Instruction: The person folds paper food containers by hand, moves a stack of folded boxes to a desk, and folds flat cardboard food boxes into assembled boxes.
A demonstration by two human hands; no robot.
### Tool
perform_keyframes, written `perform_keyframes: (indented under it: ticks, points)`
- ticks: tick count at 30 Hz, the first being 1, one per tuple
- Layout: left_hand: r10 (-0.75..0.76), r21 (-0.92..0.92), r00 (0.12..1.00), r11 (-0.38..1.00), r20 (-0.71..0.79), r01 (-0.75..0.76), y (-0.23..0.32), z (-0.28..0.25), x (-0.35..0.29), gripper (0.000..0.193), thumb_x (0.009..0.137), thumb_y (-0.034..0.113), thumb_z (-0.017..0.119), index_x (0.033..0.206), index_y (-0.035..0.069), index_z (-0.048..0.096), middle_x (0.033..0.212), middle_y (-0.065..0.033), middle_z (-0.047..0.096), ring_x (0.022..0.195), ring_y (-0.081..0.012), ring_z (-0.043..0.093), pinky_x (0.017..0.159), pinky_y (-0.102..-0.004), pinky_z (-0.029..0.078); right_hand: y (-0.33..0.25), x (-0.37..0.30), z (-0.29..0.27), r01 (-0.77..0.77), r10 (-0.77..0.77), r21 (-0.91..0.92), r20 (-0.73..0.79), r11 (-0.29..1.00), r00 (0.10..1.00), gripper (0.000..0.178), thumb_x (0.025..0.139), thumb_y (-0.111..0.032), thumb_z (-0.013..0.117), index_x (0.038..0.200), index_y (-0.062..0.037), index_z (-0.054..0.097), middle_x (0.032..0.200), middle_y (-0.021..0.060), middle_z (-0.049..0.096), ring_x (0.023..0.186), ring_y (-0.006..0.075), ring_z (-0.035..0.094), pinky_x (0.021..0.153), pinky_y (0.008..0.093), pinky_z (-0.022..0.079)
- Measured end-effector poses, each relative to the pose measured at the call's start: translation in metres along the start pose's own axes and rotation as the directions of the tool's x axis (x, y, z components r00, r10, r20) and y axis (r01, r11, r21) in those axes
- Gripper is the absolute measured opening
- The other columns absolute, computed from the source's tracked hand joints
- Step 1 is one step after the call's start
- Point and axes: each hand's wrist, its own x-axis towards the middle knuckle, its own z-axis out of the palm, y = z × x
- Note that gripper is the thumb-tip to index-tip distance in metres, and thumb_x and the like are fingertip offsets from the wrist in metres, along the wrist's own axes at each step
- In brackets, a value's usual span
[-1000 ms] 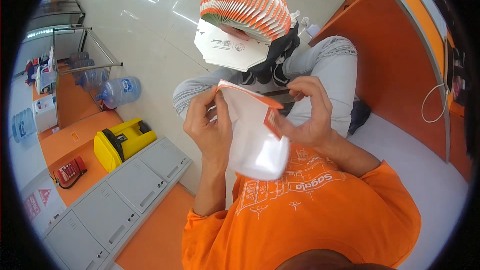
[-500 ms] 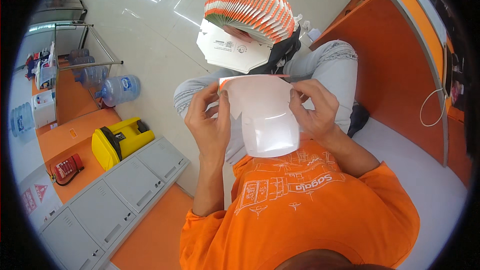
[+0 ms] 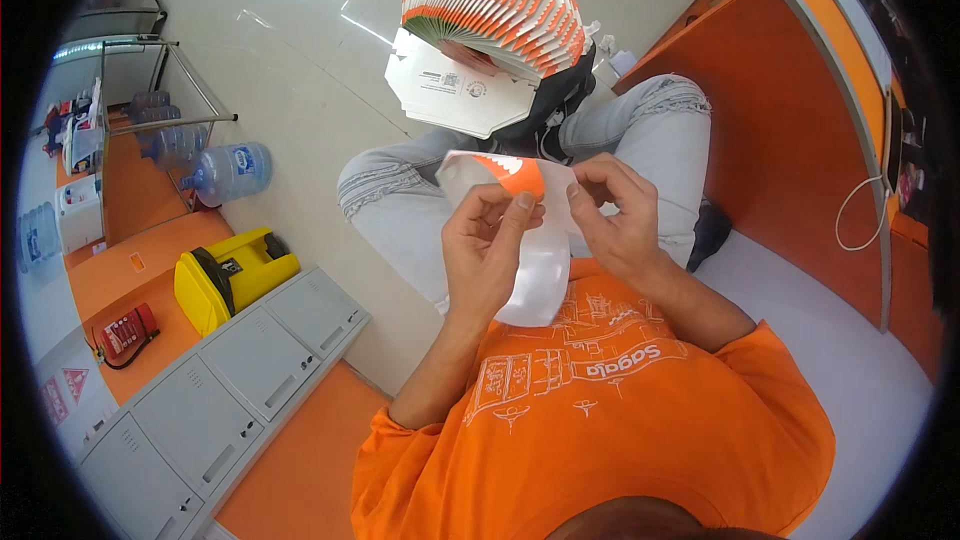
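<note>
Between my hands is a thin white cardboard sheet (image 3: 540,280) with an orange printed patch, its lower part glossy and hanging over my shirt. The upper part is bent over, so the orange side faces up near my fingers. My left hand (image 3: 488,245) pinches the folded part with thumb and fingers. On the other side, my right hand (image 3: 622,215) grips the sheet's right edge between thumb and fingers. Beyond my hands a fanned stack of folded orange-and-white cardboard pieces (image 3: 500,15) curves over a flat white cardboard piece (image 3: 455,90).
I sit with crossed legs in light jeans (image 3: 400,200). Grey lockers (image 3: 245,360), a yellow bin (image 3: 235,280), a fire extinguisher (image 3: 128,332) and large water bottles (image 3: 232,175) are on the left. An orange-brown panel (image 3: 770,130) rises close on the right.
The sheet was spread flat between both hands; now it is bent over with its orange side showing. My left hand has moved right, closer to my right hand.
</note>
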Motion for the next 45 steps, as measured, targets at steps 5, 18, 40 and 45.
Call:
perform_keyframes:
  ticks: [5, 18, 40, 45]
  points:
    - [0.16, 0.196, 0.987, 0.968, -0.014, -0.154, -0.004, 0.002, -0.004, 0.013, 0.098, 0.006, 0.072, 0.097, -0.007, 0.07, 0.094, -0.0077, 0.072, 0.084, -0.0088, 0.067, 0.074, -0.0248, 0.054, -0.004, 0.005, -0.007, -0.113, 0.095, 0.186, 0.104, 0.976, 0.99, 0.009, 0.094, -0.003, 0.068, 0.097, 0.0043, 0.066, 0.09, 0.0077, 0.063, 0.071, 0.0098, 0.059, 0.059, 0.0238, 0.047]
    - [0.319, 0.247, 0.932, 0.93, -0.171, -0.273, 0.003, 0.006, -0.003, 0.007, 0.094, -0.003, 0.074, 0.1, -0.006, 0.072, 0.095, -0.0143, 0.077, 0.085, -0.0146, 0.073, 0.075, -0.0254, 0.057, -0.004, 0.005, 0.0, -0.113, 0.073, 0.381, 0.117, 0.918, 0.99, 0.008, 0.092, -0.002, 0.072, 0.095, 0.0039, 0.068, 0.098, 0.0082, 0.064, 0.085, 0.0119, 0.061, 0.073, 0.0251, 0.051]
    - [0.209, 0.232, 0.975, 0.947, 0.077, -0.221, 0.021, 0.001, -0.011, 0.014, 0.094, -0.004, 0.073, 0.107, -0.009, 0.073, 0.095, -0.0144, 0.078, 0.088, -0.0167, 0.076, 0.076, -0.0248, 0.059, -0.024, 0.015, 0.006, 0.181, -0.179, 0.066, -0.036, 0.981, 0.983, 0.014, 0.075, 0.004, 0.079, 0.086, 0.0028, 0.069, 0.086, 0.0111, 0.064, 0.073, 0.0198, 0.063, 0.065, 0.0296, 0.05]
    - [0.277, 0.161, 0.95, 0.941, 0.144, -0.298, 0.018, -0.002, -0.006, 0.014, 0.098, -0.006, 0.066, 0.111, -0.009, 0.072, 0.102, -0.016, 0.077, 0.09, -0.0194, 0.076, 0.081, -0.0283, 0.063, -0.024, 0.023, -0.003, 0.12, -0.123, 0.036, 0.074, 0.992, 0.99, 0.011, 0.077, 0.003, 0.079, 0.084, 0.0034, 0.07, 0.087, 0.0102, 0.065, 0.077, 0.0173, 0.062, 0.068, 0.0289, 0.049]
